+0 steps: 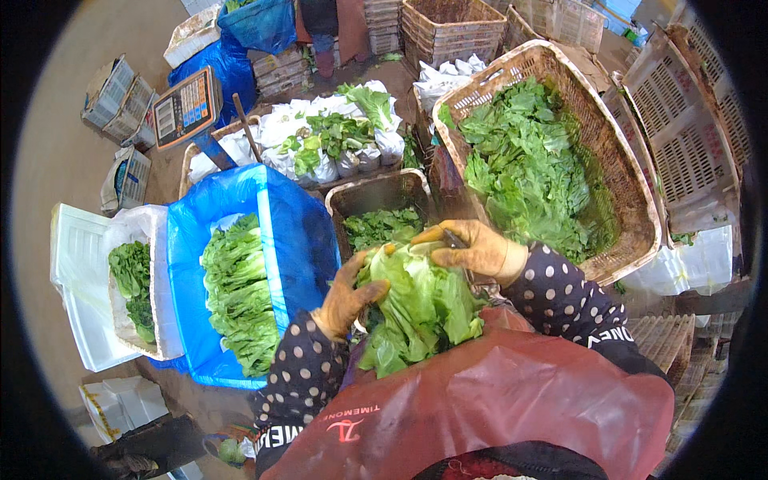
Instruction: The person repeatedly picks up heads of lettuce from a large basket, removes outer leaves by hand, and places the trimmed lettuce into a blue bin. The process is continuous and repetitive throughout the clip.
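Note:
A head of leafy green lettuce [420, 300] lies over the red apron at my lap, its root end pointing away from me. In a yellowish work glove, my left hand [354, 294] grips its left side. My right hand [474, 247], gloved too, holds a small dark tool, partly hidden by the fingers, against the root end. Just beyond is a crate [378, 182] with loose leaves in it. To the right, a large tilted plastic crate [630, 162] holds many green leaves. On the left, a blue-lined container [300, 240] holds rows of lettuce heads.
A digital scale [186, 108] stands behind the blue-lined container. White bags [324, 162] with greens on top fill a crate ahead. A foam box [162, 282] of greens is at far left. Stacked crates [453, 30] stand at the back, more crates [684, 132] at right. Someone's legs show at the top.

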{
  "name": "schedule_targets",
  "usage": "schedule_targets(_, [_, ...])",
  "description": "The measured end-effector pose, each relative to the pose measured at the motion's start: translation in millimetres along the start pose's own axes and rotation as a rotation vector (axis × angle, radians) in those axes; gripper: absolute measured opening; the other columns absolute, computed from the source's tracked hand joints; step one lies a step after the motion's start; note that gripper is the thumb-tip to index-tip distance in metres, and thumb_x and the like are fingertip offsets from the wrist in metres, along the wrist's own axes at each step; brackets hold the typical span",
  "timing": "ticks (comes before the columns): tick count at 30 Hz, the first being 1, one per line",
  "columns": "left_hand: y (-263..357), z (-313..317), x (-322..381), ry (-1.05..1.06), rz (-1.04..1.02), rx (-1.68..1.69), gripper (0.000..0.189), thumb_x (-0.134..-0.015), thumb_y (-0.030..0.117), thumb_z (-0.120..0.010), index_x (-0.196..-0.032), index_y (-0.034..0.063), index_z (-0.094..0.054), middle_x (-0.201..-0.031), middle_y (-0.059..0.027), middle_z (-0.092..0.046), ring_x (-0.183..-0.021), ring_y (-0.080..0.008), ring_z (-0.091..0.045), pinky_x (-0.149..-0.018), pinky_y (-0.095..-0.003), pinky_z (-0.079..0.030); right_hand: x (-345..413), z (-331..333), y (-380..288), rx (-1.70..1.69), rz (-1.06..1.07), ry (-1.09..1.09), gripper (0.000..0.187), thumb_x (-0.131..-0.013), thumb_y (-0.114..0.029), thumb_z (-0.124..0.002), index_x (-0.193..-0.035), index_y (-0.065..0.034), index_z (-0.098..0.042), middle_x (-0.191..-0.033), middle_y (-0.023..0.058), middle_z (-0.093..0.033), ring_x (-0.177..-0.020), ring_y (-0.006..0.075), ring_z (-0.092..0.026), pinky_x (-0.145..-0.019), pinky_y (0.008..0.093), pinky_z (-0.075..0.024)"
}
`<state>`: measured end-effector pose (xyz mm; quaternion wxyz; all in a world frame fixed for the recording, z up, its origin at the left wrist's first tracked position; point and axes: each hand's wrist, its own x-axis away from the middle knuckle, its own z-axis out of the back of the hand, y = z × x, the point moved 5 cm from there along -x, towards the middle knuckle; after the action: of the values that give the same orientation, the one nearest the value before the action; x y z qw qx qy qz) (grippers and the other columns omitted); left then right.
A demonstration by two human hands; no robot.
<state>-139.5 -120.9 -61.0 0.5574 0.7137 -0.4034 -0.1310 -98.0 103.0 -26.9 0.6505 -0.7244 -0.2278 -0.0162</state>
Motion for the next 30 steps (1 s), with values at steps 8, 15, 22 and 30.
schedule_targets(8, [39, 45, -46, 0.025, -0.027, -0.652, 0.046, -0.079, 0.031, -0.084, -0.111, 0.0002, -0.07, -0.101, -0.0087, -0.073, -0.091, -0.0165, -0.066, -0.082, -0.0315, -0.054, -12, -1, -30, 0.791, 0.229, 0.044, 0.025, -0.087, -0.017, -0.076, -0.104, -0.0004, -0.071, -0.089, 0.0232, -0.069, -0.081, 0.0359, -0.066, -0.078, 0.0423, -0.0526])
schedule_targets(15, [3, 16, -33, 0.037, -0.272, -1.127, 0.154, -0.055, 0.054, -0.097, -0.166, 0.0073, -0.001, -0.17, -0.0246, -0.011, -0.159, -0.0386, -0.004, -0.128, -0.0497, -0.005, 4, 27, -23, 0.751, 0.05, 0.104, 0.02, -0.087, -0.017, -0.077, -0.102, -0.0039, -0.072, -0.091, 0.0147, -0.07, -0.087, 0.0323, -0.068, -0.08, 0.0409, -0.0532])
schedule_targets(22, [-82, -40, -43, -0.191, -0.005, 0.17, 0.118, -0.064, 0.042, -0.099, -0.155, 0.0022, -0.036, -0.145, -0.0115, -0.055, -0.132, -0.0244, -0.054, -0.113, -0.0403, -0.043, 7, 85, -77, 1.587, 0.39, 0.346, 0.065, -0.074, -0.024, -0.087, -0.133, -0.0157, -0.061, -0.131, 0.0163, -0.06, -0.114, 0.0386, -0.064, -0.096, 0.0472, -0.0547])
schedule_targets(30, [-63, -43, -67, 0.374, -0.27, -0.548, 0.1, -0.1, 0.061, -0.054, -0.162, -0.0026, -0.009, -0.161, -0.0301, -0.03, -0.152, -0.0378, -0.03, -0.124, -0.0421, -0.025, -59, 61, 143, -0.683, 0.054, -0.277, 0.107, -0.08, -0.063, -0.081, -0.159, -0.0096, -0.034, -0.156, 0.0136, -0.045, -0.138, 0.0303, -0.051, -0.114, 0.0441, -0.0442])
